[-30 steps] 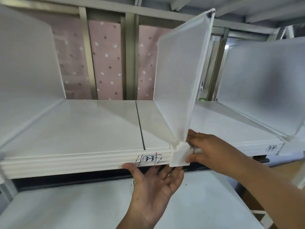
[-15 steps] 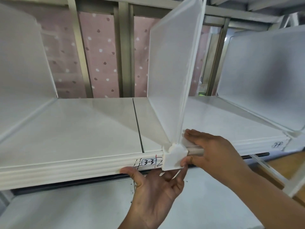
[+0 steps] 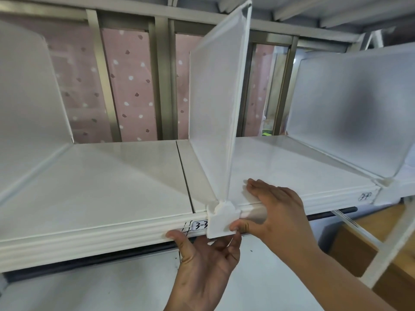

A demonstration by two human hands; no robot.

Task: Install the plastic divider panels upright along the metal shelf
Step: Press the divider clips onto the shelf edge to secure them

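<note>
Gripping divider panel clip — both hands, right hand, left hand.

Three plastic divider panels, one metal shelf, two hands, two handwritten labels.

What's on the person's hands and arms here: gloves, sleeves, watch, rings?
Nothing worn that shows. The left hand and right hand are bare: no gloves, no visible rings. The right forearm is uncovered to the frame edge, no sleeve or watch. The left wrist is cut off at the bottom edge.
</note>
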